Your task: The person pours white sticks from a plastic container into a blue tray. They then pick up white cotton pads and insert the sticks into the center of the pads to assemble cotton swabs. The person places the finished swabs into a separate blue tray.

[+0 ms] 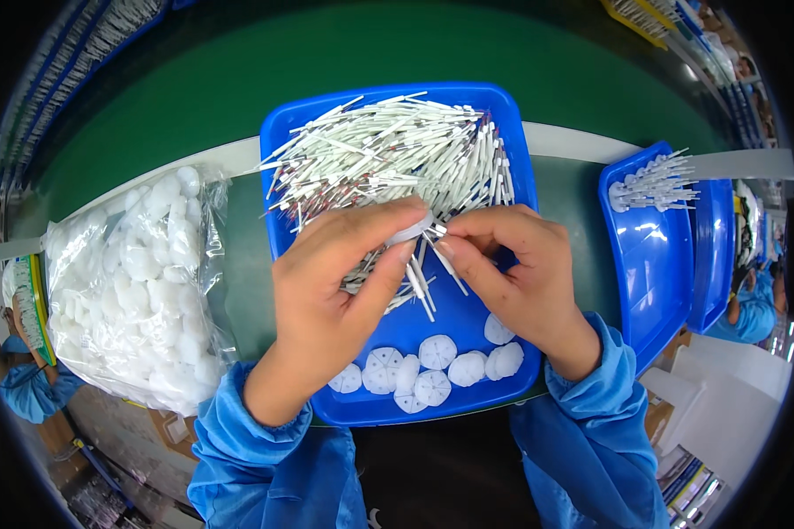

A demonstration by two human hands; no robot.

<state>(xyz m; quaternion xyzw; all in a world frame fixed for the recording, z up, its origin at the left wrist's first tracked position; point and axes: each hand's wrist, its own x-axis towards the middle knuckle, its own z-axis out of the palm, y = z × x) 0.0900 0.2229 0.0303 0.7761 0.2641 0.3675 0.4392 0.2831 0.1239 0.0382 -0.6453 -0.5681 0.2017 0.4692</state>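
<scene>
Between thumb and fingers, my left hand [331, 273] pinches a white disc [411, 231], tilted nearly edge-on. Several thin white sticks [421, 286] hang down from it. My right hand [525, 273] is closed in a pinch on a thin white stick at the disc's right side; its fingertips hide where the stick meets the disc. Both hands are over a blue tray [468, 310]. A big heap of white sticks [388, 141], some with dark reddish ends, fills its far part. Loose white discs with small holes [437, 351] lie along its near side.
On the left sits a clear plastic bag full of white discs [141, 282]. Another blue tray [657, 273] stands at the right, with discs full of sticks [657, 185] at its far end. Other people in blue sleeves [750, 309] show at both sides.
</scene>
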